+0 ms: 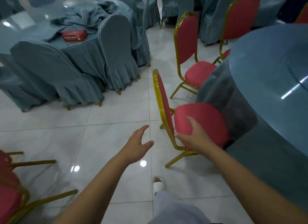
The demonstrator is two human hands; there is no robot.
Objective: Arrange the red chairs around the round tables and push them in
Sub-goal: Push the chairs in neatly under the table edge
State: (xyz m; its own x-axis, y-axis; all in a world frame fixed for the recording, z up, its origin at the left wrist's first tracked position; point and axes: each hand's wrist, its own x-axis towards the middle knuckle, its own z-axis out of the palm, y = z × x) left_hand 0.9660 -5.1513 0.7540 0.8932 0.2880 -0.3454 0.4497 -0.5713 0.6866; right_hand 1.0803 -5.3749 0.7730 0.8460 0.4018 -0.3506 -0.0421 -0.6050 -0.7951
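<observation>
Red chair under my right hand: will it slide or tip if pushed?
The red chair probably slides easily: thin legs on glossy floor tiles. Its gold frame looks rigid. With the right hand low on the seat, tipping seems unlikely.

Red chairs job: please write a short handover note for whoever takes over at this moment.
Left hand: open, free above the floor.
Right hand: grips the seat edge of the nearest red chair, its seat against the round table skirt.
Done: second red chair stands at that table.
To do: push nearest chair in; more red chairs wait at lower left.
</observation>
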